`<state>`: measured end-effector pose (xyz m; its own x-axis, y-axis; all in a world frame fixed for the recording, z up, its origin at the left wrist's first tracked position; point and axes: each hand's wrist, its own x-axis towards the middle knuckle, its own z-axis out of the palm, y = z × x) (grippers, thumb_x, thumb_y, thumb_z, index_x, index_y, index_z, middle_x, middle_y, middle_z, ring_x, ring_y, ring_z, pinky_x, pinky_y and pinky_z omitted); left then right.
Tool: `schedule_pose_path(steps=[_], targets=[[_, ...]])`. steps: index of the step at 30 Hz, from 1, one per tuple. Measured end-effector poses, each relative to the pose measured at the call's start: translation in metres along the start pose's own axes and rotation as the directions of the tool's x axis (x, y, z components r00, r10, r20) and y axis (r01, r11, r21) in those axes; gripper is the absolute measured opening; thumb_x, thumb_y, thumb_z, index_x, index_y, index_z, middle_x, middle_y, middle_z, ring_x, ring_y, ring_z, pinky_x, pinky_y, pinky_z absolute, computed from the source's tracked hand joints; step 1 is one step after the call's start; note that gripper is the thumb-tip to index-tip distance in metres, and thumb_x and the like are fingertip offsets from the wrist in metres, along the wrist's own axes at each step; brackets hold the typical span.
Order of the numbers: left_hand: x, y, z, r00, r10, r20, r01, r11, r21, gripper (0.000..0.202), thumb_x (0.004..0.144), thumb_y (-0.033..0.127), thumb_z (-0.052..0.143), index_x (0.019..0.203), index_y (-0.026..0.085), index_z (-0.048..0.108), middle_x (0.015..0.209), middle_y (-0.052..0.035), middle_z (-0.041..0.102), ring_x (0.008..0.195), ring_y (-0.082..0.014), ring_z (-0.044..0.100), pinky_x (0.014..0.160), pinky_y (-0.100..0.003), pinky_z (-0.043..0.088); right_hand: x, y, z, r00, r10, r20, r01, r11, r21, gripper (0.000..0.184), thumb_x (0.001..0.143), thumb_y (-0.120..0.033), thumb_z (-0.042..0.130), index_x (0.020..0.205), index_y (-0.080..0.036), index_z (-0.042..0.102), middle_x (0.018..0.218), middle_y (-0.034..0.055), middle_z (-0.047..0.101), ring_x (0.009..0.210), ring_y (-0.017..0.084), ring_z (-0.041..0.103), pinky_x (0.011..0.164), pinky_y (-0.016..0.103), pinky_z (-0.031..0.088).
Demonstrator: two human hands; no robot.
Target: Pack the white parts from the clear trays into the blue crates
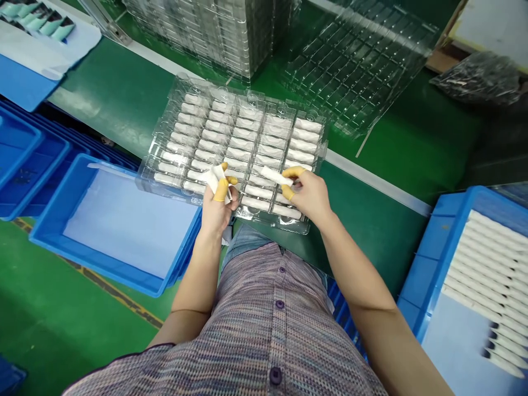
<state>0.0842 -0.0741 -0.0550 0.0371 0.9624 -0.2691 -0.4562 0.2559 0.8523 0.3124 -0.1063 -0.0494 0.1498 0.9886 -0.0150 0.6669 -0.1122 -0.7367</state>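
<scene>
A clear plastic blister tray lies on the green bench, its compartments filled with rows of white elongated pieces. My right hand, with yellow finger cots, pinches one white piece just above the tray's near rows. My left hand, also wearing yellow finger cots, holds a crumpled white wrapper or tissue over the tray's near left corner. The material is too unclear to tell. Both hands hide part of the near rows.
Blue plastic bins stand at the left, and another blue bin holds rows of white pieces at the right. Stacked clear trays and a loose clear tray sit at the back. A dark plastic bag lies at the back right.
</scene>
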Motion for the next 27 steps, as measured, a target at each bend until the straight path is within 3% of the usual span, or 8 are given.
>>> schedule_pose_path(steps=[5, 12, 15, 18, 21, 23, 24, 27], targets=[[-0.001, 0.0, -0.001, 0.998, 0.047, -0.048, -0.046, 0.999, 0.011, 0.053, 0.07, 0.051, 0.092, 0.108, 0.028, 0.063, 0.086, 0.0032, 0.069, 0.047, -0.0045, 0.047, 0.035, -0.018, 0.028, 0.028, -0.025, 0.011, 0.965, -0.135, 0.224, 0.221, 0.88, -0.42, 0.028, 0.087, -0.017, 0.061, 0.112, -0.017, 0.073, 0.098, 0.0112, 0.076, 0.107, 0.031, 0.063, 0.082, 0.037, 0.047], [0.003, -0.004, -0.004, 0.995, -0.078, -0.064, 0.075, 0.996, -0.048, 0.054, 0.055, 0.041, 0.1, 0.091, 0.022, 0.064, 0.073, 0.0048, 0.067, 0.064, -0.0093, 0.065, 0.061, -0.02, 0.056, 0.024, -0.032, 0.005, 0.953, -0.136, 0.271, 0.254, 0.847, -0.466, 0.03, 0.088, -0.017, 0.062, 0.116, -0.016, 0.073, 0.1, 0.0113, 0.077, 0.106, 0.032, 0.062, 0.082, 0.037, 0.046], [0.004, -0.008, 0.0, 0.998, -0.031, -0.058, 0.026, 0.997, -0.078, 0.051, 0.055, 0.034, 0.101, 0.09, 0.022, 0.066, 0.079, 0.0037, 0.07, 0.074, -0.0102, 0.069, 0.075, -0.022, 0.059, 0.027, -0.031, 0.014, 0.934, -0.173, 0.314, 0.31, 0.828, -0.468, 0.029, 0.09, -0.014, 0.059, 0.115, -0.014, 0.075, 0.106, 0.0139, 0.077, 0.109, 0.032, 0.062, 0.086, 0.039, 0.047], [0.001, -0.01, 0.005, 0.998, 0.031, -0.048, -0.035, 0.995, -0.097, 0.049, 0.053, 0.031, 0.102, 0.087, 0.022, 0.068, 0.08, 0.0036, 0.071, 0.073, -0.0097, 0.067, 0.072, -0.02, 0.055, 0.032, -0.03, 0.027, 0.925, -0.184, 0.331, 0.327, 0.831, -0.451, 0.025, 0.094, -0.012, 0.054, 0.102, -0.013, 0.078, 0.102, 0.0165, 0.076, 0.11, 0.033, 0.063, 0.091, 0.043, 0.048], [-0.003, -0.009, 0.008, 0.999, 0.025, -0.038, -0.028, 0.996, -0.088, 0.049, 0.053, 0.035, 0.102, 0.087, 0.021, 0.069, 0.075, 0.0044, 0.069, 0.063, -0.0077, 0.062, 0.064, -0.019, 0.052, 0.028, -0.028, 0.033, 0.948, -0.172, 0.269, 0.247, 0.929, -0.274, 0.021, 0.094, -0.014, 0.056, 0.097, -0.013, 0.077, 0.104, 0.0168, 0.076, 0.112, 0.033, 0.065, 0.097, 0.047, 0.05], [-0.007, -0.008, 0.01, 0.999, 0.011, -0.031, -0.012, 0.998, -0.056, 0.05, 0.052, 0.037, 0.102, 0.086, 0.021, 0.069, 0.072, 0.0052, 0.068, 0.058, -0.0067, 0.058, 0.059, -0.019, 0.049, 0.015, -0.026, 0.033, 0.958, -0.13, 0.254, 0.115, 0.991, 0.074, 0.018, 0.095, -0.021, 0.061, 0.105, -0.015, 0.075, 0.111, 0.014, 0.076, 0.108, 0.029, 0.069, 0.096, 0.046, 0.054], [-0.008, -0.009, 0.011, 1.0, 0.011, -0.029, -0.012, 0.999, -0.041, 0.051, 0.051, 0.037, 0.103, 0.084, 0.02, 0.068, 0.072, 0.0051, 0.068, 0.057, -0.0068, 0.058, 0.058, -0.019, 0.049, 0.006, -0.025, 0.034, 0.95, -0.113, 0.292, 0.024, 0.956, 0.292, 0.02, 0.095, -0.027, 0.064, 0.11, -0.018, 0.072, 0.114, 0.0121, 0.075, 0.105, 0.027, 0.071, 0.093, 0.044, 0.057], [-0.013, -0.013, 0.018, 1.0, 0.012, -0.005, -0.012, 1.0, -0.023, 0.053, 0.047, 0.039, 0.103, 0.076, 0.018, 0.065, 0.07, 0.0035, 0.068, 0.06, -0.008, 0.059, 0.06, -0.019, 0.049, -0.023, -0.024, 0.039, 0.892, -0.15, 0.426, -0.237, 0.648, 0.724, 0.037, 0.089, -0.047, 0.076, 0.117, -0.023, 0.066, 0.119, 0.0076, 0.073, 0.099, 0.021, 0.074, 0.084, 0.037, 0.062]])
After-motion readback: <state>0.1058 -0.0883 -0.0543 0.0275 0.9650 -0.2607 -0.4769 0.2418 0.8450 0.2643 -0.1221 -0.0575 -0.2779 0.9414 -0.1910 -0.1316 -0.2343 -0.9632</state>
